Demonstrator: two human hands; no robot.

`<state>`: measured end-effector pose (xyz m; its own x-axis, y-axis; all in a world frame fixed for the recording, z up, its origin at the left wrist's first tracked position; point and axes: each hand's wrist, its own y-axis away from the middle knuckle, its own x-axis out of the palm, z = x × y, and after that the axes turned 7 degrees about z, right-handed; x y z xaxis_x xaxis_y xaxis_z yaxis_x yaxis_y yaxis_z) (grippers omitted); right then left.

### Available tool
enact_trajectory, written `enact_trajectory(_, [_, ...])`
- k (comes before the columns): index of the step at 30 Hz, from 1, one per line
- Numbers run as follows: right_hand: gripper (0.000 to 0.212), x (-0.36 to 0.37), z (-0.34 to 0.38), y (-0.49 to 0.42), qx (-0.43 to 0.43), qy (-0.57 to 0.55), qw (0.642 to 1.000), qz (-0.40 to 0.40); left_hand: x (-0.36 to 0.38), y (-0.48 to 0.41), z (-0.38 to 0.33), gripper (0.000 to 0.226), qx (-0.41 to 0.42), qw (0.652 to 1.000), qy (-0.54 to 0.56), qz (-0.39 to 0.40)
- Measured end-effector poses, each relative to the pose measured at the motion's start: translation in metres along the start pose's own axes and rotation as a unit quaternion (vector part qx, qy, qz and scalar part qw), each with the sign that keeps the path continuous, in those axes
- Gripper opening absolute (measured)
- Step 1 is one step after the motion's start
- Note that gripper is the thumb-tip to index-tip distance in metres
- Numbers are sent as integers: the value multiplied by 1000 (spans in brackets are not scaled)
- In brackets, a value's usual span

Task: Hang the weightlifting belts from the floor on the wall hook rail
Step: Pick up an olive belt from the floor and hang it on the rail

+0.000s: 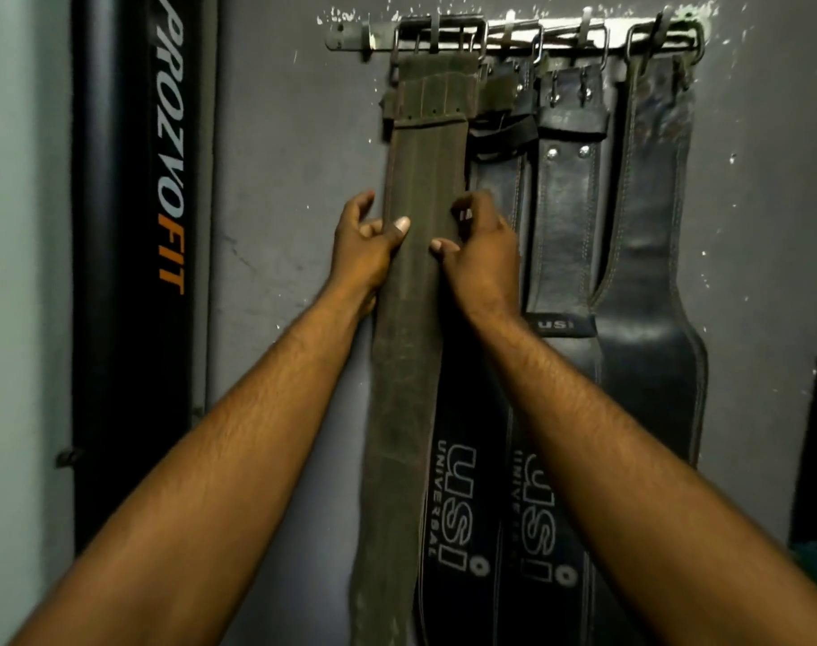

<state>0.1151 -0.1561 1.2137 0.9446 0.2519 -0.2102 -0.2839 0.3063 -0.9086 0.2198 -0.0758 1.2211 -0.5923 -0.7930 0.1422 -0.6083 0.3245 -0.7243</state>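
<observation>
Grey, chipped wall (281,179) with a metal hook rail (514,37); belts hang below it.
Olive belt (420,319) hangs from the rail's end hooks, with black belts (565,216) under the rest of the rail. Below the rail, the left hand (364,244) pinches the olive belt's edge, thumb on its face. The right hand (476,244) grips the opposite edge, fingers curled.

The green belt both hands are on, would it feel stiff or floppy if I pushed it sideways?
Probably fairly stiff: the green belt hangs flat and straight and looks thick. Pushed, it would likely swing from the hook rail rather than fold. Its matte face suggests a good grip.
</observation>
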Motion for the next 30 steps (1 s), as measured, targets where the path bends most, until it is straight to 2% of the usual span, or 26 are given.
enact_trajectory(4, [39,-6,-8,43,69,23,995,64,-13,52,34,46,-60,998,10,-1])
enact_trajectory(8, [37,-11,-10,103,114,58,983,133,-31,114,72,32,-150,988,-41,-13])
enact_trajectory(12, [40,-18,-10,168,167,65,970,165,-46,185,97,38,-213,964,-147,-58])
enact_trajectory(15, [37,-23,-11,230,231,29,955,183,-53,247,108,32,-241,956,-160,-51])
enact_trajectory(18, [34,-40,-1,301,315,-27,926,207,-57,320,115,17,-298,947,-116,-27])
enact_trajectory(21, [32,-62,12,365,376,-71,896,224,-56,394,107,18,-369,927,-71,-5])
enact_trajectory(25, [24,-94,28,449,443,-133,854,237,-56,488,92,16,-489,872,-4,11])
enact_trajectory(30, [18,-138,44,546,529,-179,789,254,-65,599,78,12,-576,817,12,-22])
